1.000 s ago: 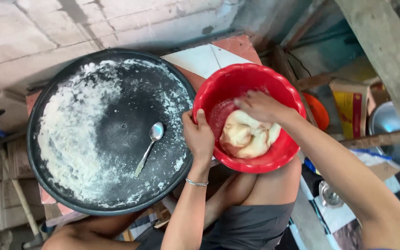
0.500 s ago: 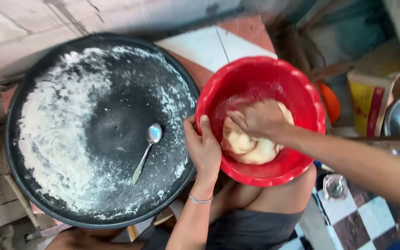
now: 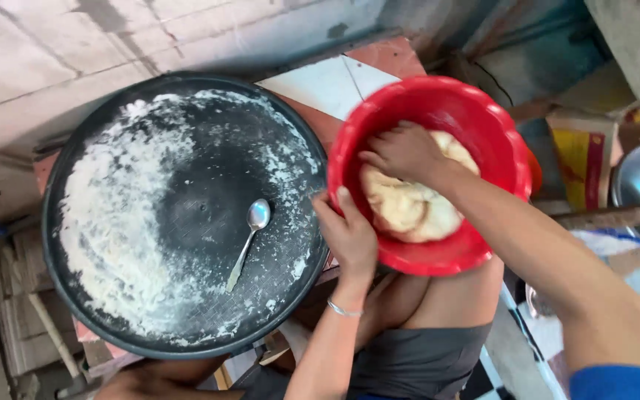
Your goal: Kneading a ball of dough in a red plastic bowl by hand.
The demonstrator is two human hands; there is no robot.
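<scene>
Single head cam, worn high, looking almost straight down, close in. Red bowl (image 3: 431, 174) sits right of centre, big black round tray (image 3: 187, 215) fills the left-centre (both fully in frame). Forearms enter from the bottom and right edges. No second view, so no overlap.

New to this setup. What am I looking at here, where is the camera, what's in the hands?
There is no machine: a person works with two bare hands, filmed by a camera on their head that looks straight down. The left hand grips the rim of a red bowl. The right hand reaches into the bowl and presses on a pale lump of dough. Beside the bowl lies a big round black tray dusted with flour, with a metal spoon resting on it.
</scene>
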